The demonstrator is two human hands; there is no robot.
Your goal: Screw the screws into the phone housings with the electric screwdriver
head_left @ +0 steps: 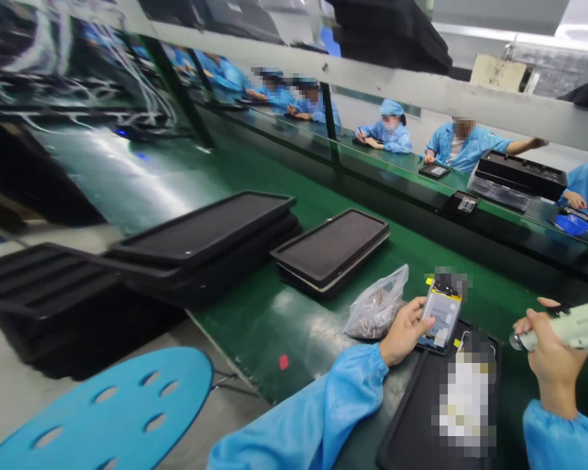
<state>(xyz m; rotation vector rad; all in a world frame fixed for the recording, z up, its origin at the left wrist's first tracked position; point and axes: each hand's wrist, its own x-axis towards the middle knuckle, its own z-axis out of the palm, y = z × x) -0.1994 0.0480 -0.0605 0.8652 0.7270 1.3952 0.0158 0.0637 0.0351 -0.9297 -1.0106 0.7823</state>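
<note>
Evidently, a Grip on Either Side

A long, glossy green worktop (255, 326) crosses the view. Its near left edge slants away beside stacks of large black rectangular trays (215, 228); open green surface shows between these and the hands. Farther in lies a stack of smaller black rectangular trays (333, 248). Nearest the person, a flat black tray (411, 411) carries a pixelated item.

Right of it, the right hand (553, 352) is wrapped round a pale green tool (581, 326) with a silvery tip. The left hand (402, 329), beside a clear plastic bag of small parts (377, 307), is clamped on an opened dark-framed phone (441, 316) above the flat tray's far end. It shows a grey battery, white labels and an orange strip; its top is pixelated.

Counted, largest first: two large stacks, one smaller stack, one flat tray, one tool, one bag, one held phone.
</note>
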